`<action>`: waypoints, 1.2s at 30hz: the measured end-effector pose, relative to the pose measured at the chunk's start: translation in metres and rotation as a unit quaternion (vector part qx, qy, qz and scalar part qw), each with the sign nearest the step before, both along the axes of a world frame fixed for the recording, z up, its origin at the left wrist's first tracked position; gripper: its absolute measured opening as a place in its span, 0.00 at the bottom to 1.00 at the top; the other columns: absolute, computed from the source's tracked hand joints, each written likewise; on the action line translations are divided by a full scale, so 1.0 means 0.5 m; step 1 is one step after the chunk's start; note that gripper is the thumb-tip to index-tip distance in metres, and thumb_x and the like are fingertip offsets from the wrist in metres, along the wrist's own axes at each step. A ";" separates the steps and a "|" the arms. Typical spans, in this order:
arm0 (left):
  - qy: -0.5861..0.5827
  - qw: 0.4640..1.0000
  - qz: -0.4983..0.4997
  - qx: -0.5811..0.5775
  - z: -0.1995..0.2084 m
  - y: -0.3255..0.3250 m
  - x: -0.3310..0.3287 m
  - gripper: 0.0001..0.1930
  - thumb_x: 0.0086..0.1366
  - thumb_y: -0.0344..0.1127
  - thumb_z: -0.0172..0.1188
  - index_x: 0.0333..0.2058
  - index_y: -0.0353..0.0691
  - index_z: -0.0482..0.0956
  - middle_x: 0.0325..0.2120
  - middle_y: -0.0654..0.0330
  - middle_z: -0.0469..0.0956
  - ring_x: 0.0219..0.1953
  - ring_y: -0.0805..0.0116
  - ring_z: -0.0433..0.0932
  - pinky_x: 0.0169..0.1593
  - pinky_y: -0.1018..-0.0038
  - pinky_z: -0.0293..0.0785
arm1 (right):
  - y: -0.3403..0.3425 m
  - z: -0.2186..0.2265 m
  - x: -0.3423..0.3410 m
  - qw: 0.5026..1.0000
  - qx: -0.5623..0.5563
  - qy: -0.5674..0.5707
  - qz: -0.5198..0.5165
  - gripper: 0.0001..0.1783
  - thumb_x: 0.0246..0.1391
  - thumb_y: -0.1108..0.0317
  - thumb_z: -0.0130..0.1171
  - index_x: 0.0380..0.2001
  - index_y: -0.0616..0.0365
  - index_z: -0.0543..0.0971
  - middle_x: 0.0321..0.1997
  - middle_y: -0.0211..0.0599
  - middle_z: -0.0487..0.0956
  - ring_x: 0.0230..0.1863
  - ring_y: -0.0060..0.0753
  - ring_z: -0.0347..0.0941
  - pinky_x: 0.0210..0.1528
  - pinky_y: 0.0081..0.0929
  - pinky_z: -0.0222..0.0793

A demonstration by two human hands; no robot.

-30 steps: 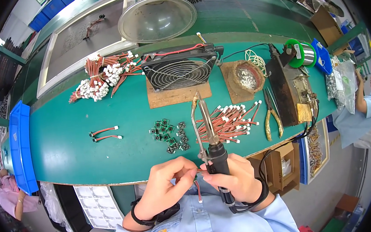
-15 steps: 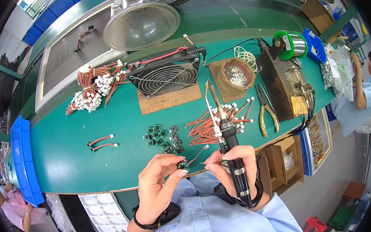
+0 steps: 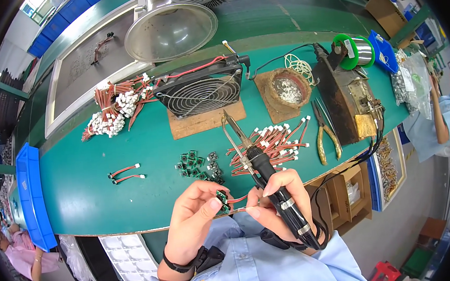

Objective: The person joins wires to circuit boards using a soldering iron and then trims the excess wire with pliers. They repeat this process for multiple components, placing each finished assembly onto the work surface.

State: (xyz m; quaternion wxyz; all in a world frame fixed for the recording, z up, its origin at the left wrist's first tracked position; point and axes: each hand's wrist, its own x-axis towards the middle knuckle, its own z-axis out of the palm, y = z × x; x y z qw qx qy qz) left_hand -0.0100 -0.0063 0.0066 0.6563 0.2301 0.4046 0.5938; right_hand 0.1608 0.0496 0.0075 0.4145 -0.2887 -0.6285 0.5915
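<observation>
My left hand (image 3: 191,219) pinches a small green circuit board (image 3: 222,200) just over the near edge of the green table (image 3: 92,193). A short red wire (image 3: 236,199) runs from that board to the fingertips of my right hand (image 3: 280,202). The same right hand grips a black-handled soldering iron (image 3: 261,164), its metal tip pointing away from me over the table. Both hands meet close to my chest. A cluster of more small green boards (image 3: 198,164) lies just beyond them.
A pile of red wires with white connectors (image 3: 275,142) lies right of the iron. Two loose wires (image 3: 126,173) sit left. Farther back: a fan (image 3: 200,89) on a board, a wire bundle (image 3: 114,107), a solder pot (image 3: 289,89), pliers (image 3: 324,135), a solder spool (image 3: 355,51), a metal hood (image 3: 170,31). A blue bin (image 3: 28,198) stands at left.
My hands have stayed together near the table edge; the red wire now reaches the small board in my left fingers. The view has tilted slightly, so the table sits higher in the picture.
</observation>
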 end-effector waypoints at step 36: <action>-0.181 0.983 -0.045 -0.004 -0.031 -0.003 0.000 0.13 0.64 0.35 0.54 0.43 0.34 0.70 0.36 0.59 0.72 0.40 0.74 0.71 0.43 0.78 0.67 | 0.011 0.029 -0.030 0.981 0.185 -0.022 -0.062 0.21 0.34 0.77 0.70 0.31 0.56 0.69 0.24 0.32 0.75 0.22 0.26 0.75 0.23 0.18 0.68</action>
